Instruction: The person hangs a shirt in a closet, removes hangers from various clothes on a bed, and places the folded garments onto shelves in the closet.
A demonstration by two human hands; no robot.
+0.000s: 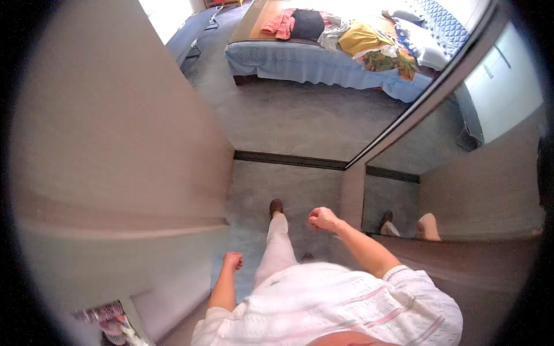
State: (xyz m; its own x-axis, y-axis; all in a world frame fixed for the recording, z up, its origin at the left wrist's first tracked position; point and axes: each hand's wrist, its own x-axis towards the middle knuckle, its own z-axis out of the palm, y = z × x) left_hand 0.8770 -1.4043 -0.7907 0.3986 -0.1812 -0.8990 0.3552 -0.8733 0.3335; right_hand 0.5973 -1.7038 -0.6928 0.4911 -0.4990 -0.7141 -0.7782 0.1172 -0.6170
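Observation:
My left hand (233, 261) hangs low at my left side, its fingers curled into a loose fist with nothing visible in them. Out in front of my body on the right is my right hand (323, 219), also curled closed, and no object shows in it. Neither hand touches anything. Below them one brown shoe (276, 206) is forward on the grey floor (288, 179). The wall panel (144, 127) rises to the left, and a mirror (392, 199) at the right reflects a leg and a hand.
A dark threshold strip (288, 160) crosses the floor ahead. Beyond it stands a bed (323, 62) with a pile of clothes (363, 39) and pillows (424, 43). A folding cot (193, 29) is at the upper left. Small items (112, 323) lie at the lower left.

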